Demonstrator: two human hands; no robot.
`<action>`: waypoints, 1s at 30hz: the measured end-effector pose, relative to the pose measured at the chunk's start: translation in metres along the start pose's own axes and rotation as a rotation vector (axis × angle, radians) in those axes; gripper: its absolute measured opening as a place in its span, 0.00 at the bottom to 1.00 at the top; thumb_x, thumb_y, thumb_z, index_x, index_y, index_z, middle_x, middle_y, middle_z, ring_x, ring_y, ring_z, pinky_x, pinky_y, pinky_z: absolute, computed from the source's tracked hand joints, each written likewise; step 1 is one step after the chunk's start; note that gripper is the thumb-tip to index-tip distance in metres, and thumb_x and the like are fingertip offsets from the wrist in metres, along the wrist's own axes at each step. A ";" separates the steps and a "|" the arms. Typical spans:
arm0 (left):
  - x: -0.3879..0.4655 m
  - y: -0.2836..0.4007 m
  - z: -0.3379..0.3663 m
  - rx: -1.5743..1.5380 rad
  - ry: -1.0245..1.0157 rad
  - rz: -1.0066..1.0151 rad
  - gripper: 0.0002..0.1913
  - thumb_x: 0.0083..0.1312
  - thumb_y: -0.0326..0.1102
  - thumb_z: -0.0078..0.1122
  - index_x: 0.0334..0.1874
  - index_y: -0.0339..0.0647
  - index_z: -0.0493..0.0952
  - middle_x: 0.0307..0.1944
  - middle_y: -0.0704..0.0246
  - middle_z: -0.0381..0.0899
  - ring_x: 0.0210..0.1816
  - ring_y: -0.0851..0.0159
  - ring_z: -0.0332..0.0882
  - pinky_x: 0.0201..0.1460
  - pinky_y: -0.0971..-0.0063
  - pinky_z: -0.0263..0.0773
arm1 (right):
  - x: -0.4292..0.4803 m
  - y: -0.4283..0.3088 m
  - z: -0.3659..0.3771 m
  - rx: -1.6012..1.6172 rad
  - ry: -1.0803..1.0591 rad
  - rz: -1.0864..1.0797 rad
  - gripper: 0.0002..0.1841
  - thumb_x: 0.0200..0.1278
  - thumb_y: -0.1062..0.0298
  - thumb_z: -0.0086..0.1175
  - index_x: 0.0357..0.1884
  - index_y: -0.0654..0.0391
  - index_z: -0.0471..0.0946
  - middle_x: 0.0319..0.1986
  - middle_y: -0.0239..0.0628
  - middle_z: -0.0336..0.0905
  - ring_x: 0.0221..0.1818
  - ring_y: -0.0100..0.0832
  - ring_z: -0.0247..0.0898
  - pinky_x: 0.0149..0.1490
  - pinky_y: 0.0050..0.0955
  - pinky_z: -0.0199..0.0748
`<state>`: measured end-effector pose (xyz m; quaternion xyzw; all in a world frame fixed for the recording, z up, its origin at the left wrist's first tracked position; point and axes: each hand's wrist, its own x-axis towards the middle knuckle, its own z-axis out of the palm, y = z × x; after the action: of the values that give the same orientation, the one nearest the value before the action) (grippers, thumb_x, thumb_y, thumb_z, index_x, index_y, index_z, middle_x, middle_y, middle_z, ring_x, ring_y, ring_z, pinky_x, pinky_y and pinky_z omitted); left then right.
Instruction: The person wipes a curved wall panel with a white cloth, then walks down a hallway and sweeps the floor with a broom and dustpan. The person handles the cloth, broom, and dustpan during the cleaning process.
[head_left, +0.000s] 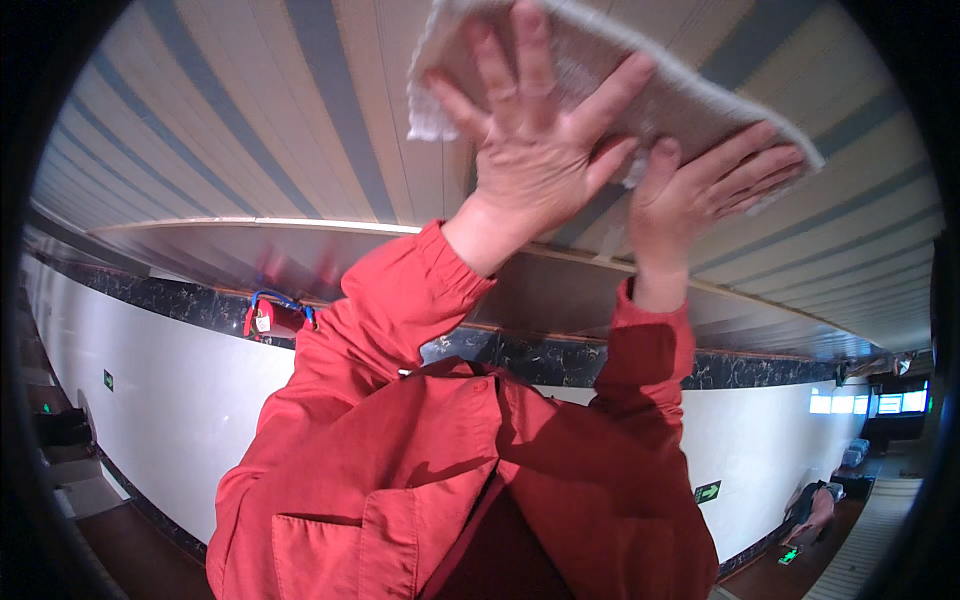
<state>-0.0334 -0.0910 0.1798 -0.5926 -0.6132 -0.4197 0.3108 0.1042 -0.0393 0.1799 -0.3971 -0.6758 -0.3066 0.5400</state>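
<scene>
A pale cloth (600, 67) with a white hem lies spread against a wall surface (247, 127) with cream and blue-grey stripes. My left hand (532, 161) presses flat on the cloth, fingers spread wide and back of the hand towards me. Beside it, my right hand (694, 176) rests flat on the cloth's lower right part. Its fingers lie closer together, and its thumb points up near the left thumb. Both thumbs are near the cloth's lower edge. Some fingertips are blurred. Red jacket sleeves (420, 292) cover both forearms.
A pale ledge strip (322, 223) runs below the stripes, with a shiny brownish panel (555, 292) under it. A red fire extinguisher (279, 319) with a blue hose is at left. Green arrow signs (707, 492) and a heap of cloth-like things (814, 510) are at right.
</scene>
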 end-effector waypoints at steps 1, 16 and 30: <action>0.010 0.007 -0.004 0.020 -0.028 -0.005 0.34 0.52 0.61 0.57 0.65 0.77 0.60 0.71 0.46 0.21 0.68 0.31 0.17 0.58 0.29 0.15 | 0.009 0.006 -0.003 -0.011 0.013 -0.024 0.43 0.64 0.35 0.30 0.71 0.59 0.39 0.69 0.60 0.23 0.70 0.63 0.20 0.68 0.57 0.24; -0.019 0.012 0.031 0.096 0.108 0.201 0.35 0.53 0.60 0.56 0.66 0.80 0.56 0.73 0.60 0.31 0.72 0.45 0.25 0.63 0.34 0.16 | -0.016 0.024 -0.007 0.023 -0.003 0.018 0.41 0.63 0.45 0.42 0.70 0.59 0.43 0.68 0.62 0.27 0.69 0.65 0.23 0.69 0.57 0.27; -0.146 -0.008 0.041 0.110 -0.417 0.358 0.31 0.56 0.55 0.56 0.64 0.65 0.64 0.72 0.60 0.42 0.72 0.47 0.35 0.65 0.36 0.22 | -0.174 0.004 -0.022 0.100 -0.436 0.329 0.44 0.56 0.60 0.55 0.68 0.66 0.42 0.66 0.66 0.30 0.68 0.68 0.28 0.69 0.58 0.36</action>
<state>-0.0217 -0.1220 0.0316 -0.7474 -0.5712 -0.1932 0.2790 0.1363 -0.0920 0.0153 -0.5309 -0.7168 -0.0883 0.4434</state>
